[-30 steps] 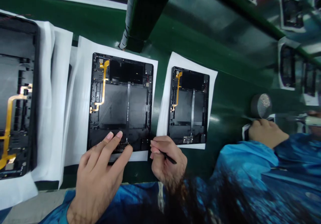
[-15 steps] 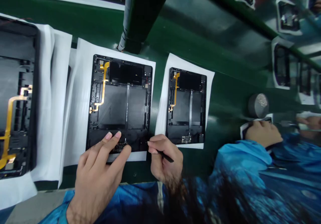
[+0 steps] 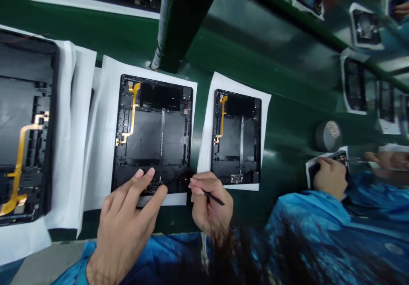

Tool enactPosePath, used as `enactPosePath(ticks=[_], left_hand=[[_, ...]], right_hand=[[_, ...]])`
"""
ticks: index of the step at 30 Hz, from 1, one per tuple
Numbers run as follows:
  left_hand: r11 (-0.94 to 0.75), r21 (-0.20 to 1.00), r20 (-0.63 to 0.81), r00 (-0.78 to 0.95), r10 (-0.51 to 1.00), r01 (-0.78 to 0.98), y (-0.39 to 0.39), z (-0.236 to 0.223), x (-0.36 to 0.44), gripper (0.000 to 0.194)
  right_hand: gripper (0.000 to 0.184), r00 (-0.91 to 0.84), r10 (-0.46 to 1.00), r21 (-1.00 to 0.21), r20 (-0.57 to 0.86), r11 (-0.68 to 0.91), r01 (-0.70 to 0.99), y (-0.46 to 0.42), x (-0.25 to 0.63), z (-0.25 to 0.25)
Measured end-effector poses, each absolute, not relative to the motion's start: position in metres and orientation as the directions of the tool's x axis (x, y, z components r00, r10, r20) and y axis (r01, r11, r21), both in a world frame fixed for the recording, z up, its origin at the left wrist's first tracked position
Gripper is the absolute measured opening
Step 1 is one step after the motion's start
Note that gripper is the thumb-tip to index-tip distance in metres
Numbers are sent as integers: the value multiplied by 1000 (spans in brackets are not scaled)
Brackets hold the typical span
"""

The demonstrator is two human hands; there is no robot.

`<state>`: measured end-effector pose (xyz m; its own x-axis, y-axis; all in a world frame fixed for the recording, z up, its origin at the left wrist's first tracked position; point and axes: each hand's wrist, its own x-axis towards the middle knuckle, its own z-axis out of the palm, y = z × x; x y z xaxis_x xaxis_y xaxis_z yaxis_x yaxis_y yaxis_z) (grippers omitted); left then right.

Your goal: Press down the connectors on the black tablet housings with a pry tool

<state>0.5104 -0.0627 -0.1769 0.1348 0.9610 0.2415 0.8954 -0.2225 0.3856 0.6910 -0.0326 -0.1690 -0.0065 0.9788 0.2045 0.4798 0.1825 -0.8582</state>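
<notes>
An open black tablet housing [image 3: 172, 127] lies on white foam sheets [image 3: 102, 119], with an orange flex cable [image 3: 133, 112] along its left side. My left hand [image 3: 128, 212] rests on its lower part, fingers spread around a small circuit board [image 3: 153, 187]. At the housing's lower right corner, my right hand [image 3: 211, 200] pinches a thin black tool [image 3: 214, 198], like tweezers or a pry stick. Its tip is hidden at the corner. A second such housing [image 3: 252, 136] lies just to the right on its own foam sheet [image 3: 204, 148].
Another housing [image 3: 28, 127] on foam stands close at the left. Behind rises a dark green post [image 3: 191, 16] with a grey cable sleeve. On the right, a round container [image 3: 328, 135] stands near a co-worker's hand [image 3: 330, 178]. More housings line the far bench.
My hands stay almost in place on the housing; the tool tilts slightly. The view has shifted a little. At the right, the co-worker's hand has moved slightly left, uncovering more of a device.
</notes>
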Motion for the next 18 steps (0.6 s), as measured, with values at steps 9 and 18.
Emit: enactPosePath(ticks=[9,18], left_hand=[[-226,332,246,148,958,916,-62,-175,512,46],[-194,347,201,130,971,918,-64,-178,510,53]], right_hand=[[13,-87,975,-859,205,222,462,-28,693,-167],[19,-50,983,-887,176,181,425,-33,694,-170]])
